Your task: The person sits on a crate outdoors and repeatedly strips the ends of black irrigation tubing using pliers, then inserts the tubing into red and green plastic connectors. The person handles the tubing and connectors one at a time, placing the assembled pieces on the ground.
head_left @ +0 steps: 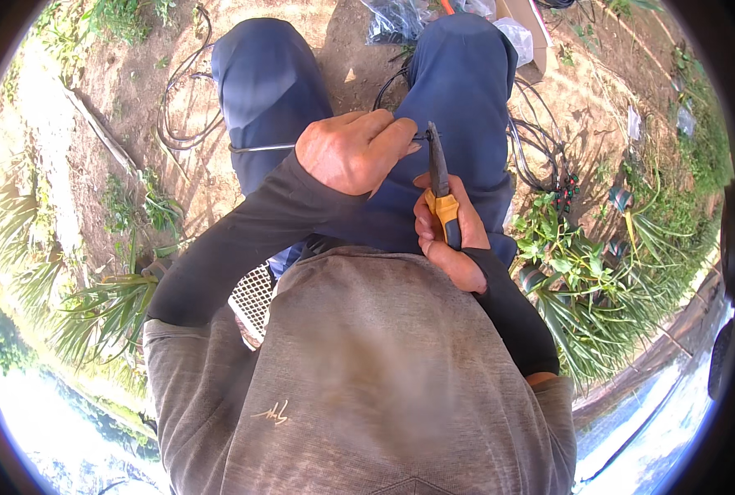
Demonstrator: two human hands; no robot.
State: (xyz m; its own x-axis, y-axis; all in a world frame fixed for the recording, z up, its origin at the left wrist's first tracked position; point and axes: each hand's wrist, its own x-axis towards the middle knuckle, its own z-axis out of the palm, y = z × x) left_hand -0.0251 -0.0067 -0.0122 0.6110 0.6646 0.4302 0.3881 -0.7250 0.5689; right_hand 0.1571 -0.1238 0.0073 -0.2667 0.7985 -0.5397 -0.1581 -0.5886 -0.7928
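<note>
My left hand (352, 150) is closed around a thin dark cable (264, 148), which shines grey where it runs out to the left across my knee. Its short end pokes out past my fingertips on the right. In my right hand (465, 235) are pliers (439, 161) with yellow and black handles, held pointing away from me. The pliers' dark jaws stand upright at the cable's end, close to my left fingertips. Whether the jaws bite on the cable or only touch it, I cannot tell. Both hands are above my blue-trousered lap (363, 210).
Loops of black cable lie on the bare soil at the left (181, 132) and right (532, 136). Clear plastic bags (396, 21) and a cardboard box (526, 25) are beyond my knees. Potted leafy plants (578, 256) crowd the right. A white lattice seat (253, 299) shows beneath me.
</note>
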